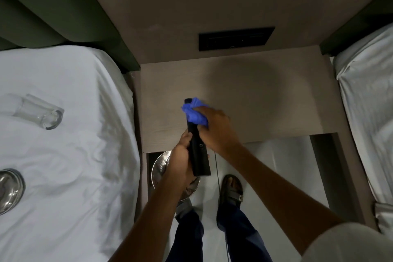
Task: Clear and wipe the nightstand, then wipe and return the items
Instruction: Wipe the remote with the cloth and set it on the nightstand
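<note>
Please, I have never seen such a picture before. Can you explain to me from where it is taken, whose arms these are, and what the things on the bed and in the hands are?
There is one picture, from a camera worn on a person's head, looking down. The two arms are that person's own. The left hand holds a long black object, perhaps a remote control. The right hand presses a blue cloth on its far end, wiping it above the nightstand. On the white bed at the left lie a drinking glass on its side and a round metal dish. Below, you see a round metal bin and the person's sandalled feet.
</note>
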Demonstrator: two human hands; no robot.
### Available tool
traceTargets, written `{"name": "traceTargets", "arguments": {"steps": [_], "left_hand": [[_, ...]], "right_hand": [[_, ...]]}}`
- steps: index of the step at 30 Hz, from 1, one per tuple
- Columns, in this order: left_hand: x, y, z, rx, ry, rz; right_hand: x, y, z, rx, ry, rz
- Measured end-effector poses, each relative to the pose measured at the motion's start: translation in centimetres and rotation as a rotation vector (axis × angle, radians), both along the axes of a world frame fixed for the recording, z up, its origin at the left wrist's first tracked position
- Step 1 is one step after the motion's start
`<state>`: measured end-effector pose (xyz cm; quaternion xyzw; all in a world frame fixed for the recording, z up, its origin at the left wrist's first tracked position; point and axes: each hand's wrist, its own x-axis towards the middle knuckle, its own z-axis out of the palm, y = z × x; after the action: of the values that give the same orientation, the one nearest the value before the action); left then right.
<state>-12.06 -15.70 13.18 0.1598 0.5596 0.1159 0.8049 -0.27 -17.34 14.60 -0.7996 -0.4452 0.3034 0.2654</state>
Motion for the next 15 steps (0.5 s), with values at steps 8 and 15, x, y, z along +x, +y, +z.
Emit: {"name": "traceTargets", "arguments": {"steps": [8,15], "left_hand": [[5.5,2.4,-2.0,0.131,0.028,0.121],[9.5,3.2,-8.8,0.566,0.736,-0.475]], "right_hand": [[-0.1,-5.3,-2.3,0.02,0.341,-0.291],[6.4,-7.7,-5.9,-0.059,0.308,-0.505]]}}
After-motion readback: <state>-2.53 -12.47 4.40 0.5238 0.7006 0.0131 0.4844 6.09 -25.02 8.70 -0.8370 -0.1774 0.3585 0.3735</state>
